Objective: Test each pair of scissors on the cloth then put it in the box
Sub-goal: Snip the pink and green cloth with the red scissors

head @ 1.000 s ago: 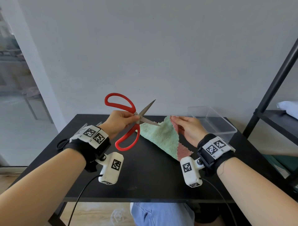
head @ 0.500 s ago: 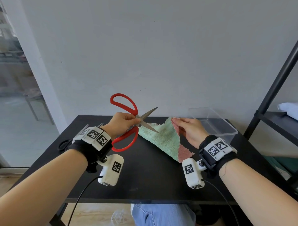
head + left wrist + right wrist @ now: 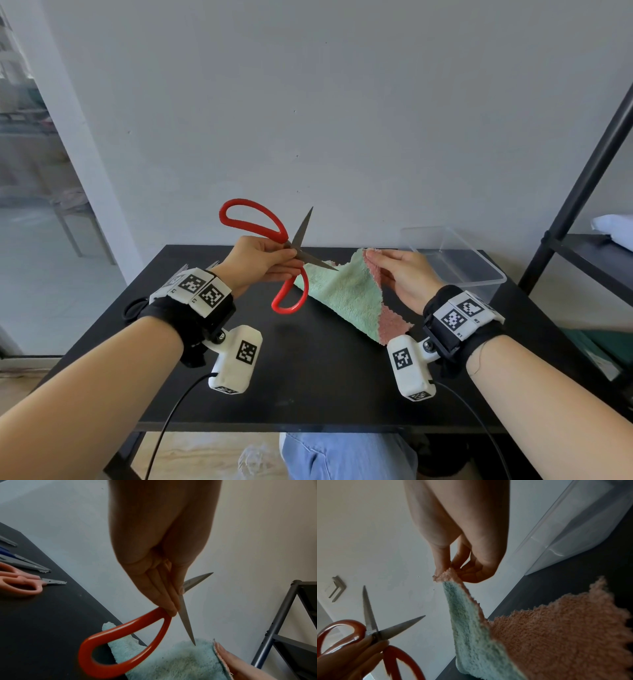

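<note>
My left hand (image 3: 263,263) grips the red scissors (image 3: 291,253) near the pivot with blades wide open, so closing them carelessly could nick my right hand (image 3: 400,277), which pinches the cloth (image 3: 346,294) corner.

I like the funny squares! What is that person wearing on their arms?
Both arms are bare, with no sleeves. Each wrist has a black strap carrying white blocks printed with black-and-white square codes. A white camera box with its own code hangs under each wrist, trailing a thin black cable.
</note>
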A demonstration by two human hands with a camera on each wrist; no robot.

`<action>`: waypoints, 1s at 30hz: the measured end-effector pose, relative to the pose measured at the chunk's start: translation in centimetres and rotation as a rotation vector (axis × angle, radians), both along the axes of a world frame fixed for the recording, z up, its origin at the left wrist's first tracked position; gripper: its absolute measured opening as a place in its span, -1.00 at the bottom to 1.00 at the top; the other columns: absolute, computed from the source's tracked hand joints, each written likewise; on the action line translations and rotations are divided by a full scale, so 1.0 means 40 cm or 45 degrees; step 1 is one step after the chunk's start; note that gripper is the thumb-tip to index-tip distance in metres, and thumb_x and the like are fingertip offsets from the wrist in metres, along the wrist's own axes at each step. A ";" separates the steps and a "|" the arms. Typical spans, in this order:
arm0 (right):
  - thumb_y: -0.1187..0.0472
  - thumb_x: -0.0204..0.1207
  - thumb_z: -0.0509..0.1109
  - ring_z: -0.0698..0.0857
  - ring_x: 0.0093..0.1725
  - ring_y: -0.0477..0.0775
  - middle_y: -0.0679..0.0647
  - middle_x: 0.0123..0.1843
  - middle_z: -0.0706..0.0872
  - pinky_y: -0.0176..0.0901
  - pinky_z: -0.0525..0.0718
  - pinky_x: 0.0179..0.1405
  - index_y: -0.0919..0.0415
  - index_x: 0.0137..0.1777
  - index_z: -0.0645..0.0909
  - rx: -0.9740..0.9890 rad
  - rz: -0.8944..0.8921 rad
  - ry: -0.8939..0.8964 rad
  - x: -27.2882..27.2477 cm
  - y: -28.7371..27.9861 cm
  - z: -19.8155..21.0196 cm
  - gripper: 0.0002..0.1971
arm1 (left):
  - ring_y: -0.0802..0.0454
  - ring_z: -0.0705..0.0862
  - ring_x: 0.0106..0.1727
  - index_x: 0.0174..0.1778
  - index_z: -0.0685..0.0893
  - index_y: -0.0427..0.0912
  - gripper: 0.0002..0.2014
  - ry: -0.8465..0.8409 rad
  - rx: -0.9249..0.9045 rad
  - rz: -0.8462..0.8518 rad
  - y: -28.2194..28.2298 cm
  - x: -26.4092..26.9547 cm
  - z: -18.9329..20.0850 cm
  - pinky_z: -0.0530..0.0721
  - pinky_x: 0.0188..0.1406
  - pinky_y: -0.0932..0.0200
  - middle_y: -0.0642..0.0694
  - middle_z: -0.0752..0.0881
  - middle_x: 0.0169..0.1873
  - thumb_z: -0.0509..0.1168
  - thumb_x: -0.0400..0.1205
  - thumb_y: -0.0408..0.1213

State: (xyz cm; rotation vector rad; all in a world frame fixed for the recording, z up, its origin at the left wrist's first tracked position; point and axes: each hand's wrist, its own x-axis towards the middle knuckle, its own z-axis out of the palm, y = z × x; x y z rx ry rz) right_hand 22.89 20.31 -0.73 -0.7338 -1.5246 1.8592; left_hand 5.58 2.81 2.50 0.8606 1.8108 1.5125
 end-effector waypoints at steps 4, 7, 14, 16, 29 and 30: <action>0.35 0.51 0.43 0.77 -0.14 -0.03 0.15 -0.04 0.79 -0.30 0.68 -0.11 0.39 0.08 0.70 0.013 0.006 0.015 0.001 0.000 0.002 -0.82 | -0.08 0.83 -0.05 0.08 0.70 -0.39 -0.83 -0.006 0.061 0.006 -0.005 0.000 -0.005 0.79 -0.08 0.17 -0.24 0.83 -0.07 0.32 0.63 -0.40; 0.35 0.50 0.44 0.78 -0.13 -0.05 0.15 -0.02 0.79 -0.28 0.68 -0.06 0.39 0.09 0.70 0.025 0.000 0.022 0.000 -0.001 0.003 -0.81 | -0.07 0.82 -0.02 0.13 0.68 -0.40 -0.80 0.010 0.089 0.004 -0.006 -0.001 -0.008 0.78 -0.03 0.15 -0.23 0.82 -0.03 0.27 0.66 -0.40; 0.36 0.51 0.43 0.77 -0.05 0.01 0.22 0.07 0.78 -0.26 0.69 0.01 0.44 0.16 0.68 0.033 0.013 0.034 -0.003 -0.007 0.007 -0.75 | 0.02 0.73 0.18 0.19 0.64 -0.22 -0.81 0.085 0.071 -0.060 -0.008 0.006 -0.002 0.73 0.07 0.20 -0.14 0.73 0.18 0.25 0.68 -0.39; 0.37 0.51 0.43 0.77 -0.04 0.02 0.23 0.09 0.78 -0.26 0.69 0.03 0.44 0.16 0.68 0.038 0.019 0.034 -0.005 -0.010 0.008 -0.75 | 0.01 0.68 0.25 0.22 0.64 -0.22 -0.79 0.105 0.050 -0.080 -0.007 0.008 -0.001 0.68 0.12 0.17 -0.13 0.70 0.23 0.25 0.68 -0.36; 0.26 0.55 0.41 0.74 -0.13 0.08 0.19 -0.04 0.76 -0.08 0.75 0.01 0.39 0.13 0.68 -0.122 0.187 -0.018 -0.026 -0.016 0.044 -0.77 | 0.19 0.44 0.42 0.54 0.43 -0.05 -0.58 0.506 -0.186 -0.212 -0.003 0.025 -0.012 0.37 0.35 0.30 0.10 0.50 0.45 0.08 0.75 -0.37; 0.25 0.56 0.40 0.75 -0.19 0.06 0.17 -0.09 0.77 -0.14 0.79 -0.11 0.37 0.09 0.68 -0.162 0.205 -0.018 -0.026 -0.017 0.049 -0.80 | 0.25 0.40 0.41 0.56 0.40 -0.01 -0.57 0.531 -0.203 -0.234 -0.003 0.025 -0.012 0.32 0.33 0.36 0.17 0.45 0.46 0.07 0.76 -0.36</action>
